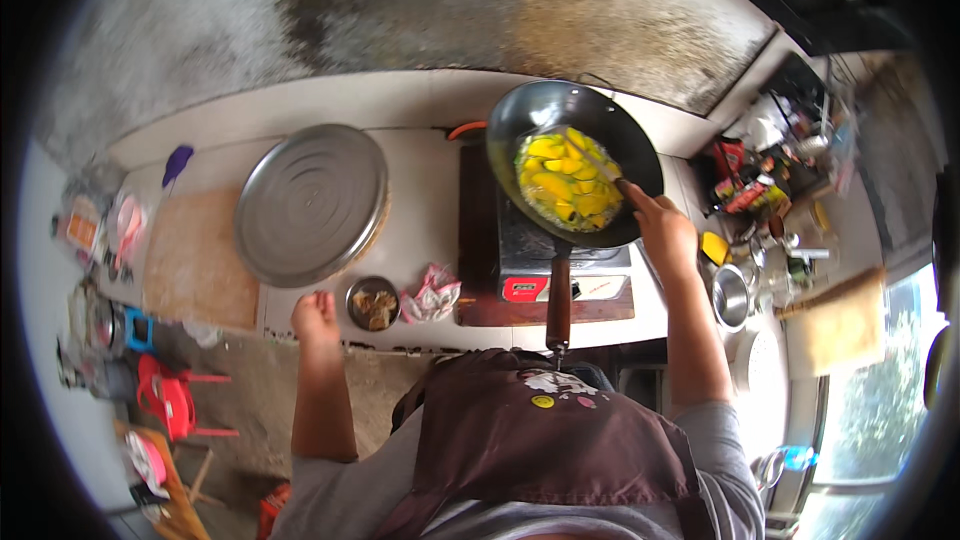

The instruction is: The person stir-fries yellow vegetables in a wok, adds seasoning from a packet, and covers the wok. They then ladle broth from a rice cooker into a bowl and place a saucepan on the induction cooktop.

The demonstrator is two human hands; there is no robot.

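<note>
My right hand (670, 236) grips the handle of a cooking spatula (594, 155), whose lower end is among yellow slices of food (559, 184) in bubbling liquid. The slices lie in a dark wok (641, 150) on a portable gas stove (525, 289). Its wooden handle (559, 300) points towards my apron, and neither hand touches it. My left hand (315, 319) hovers by the counter's front edge with curled fingers and nothing visible in it. Nearest to it are a small metal bowl (373, 304) of brown food pieces and a large round metal lid (307, 202).
A crumpled pink and white cloth (431, 294) lies between bowl and stove. A wooden board (195, 262) rests at the left. Packets (746, 195) and a metal bowl (730, 297) crowd the right side. A red plastic chair (166, 396) stands on the floor at left.
</note>
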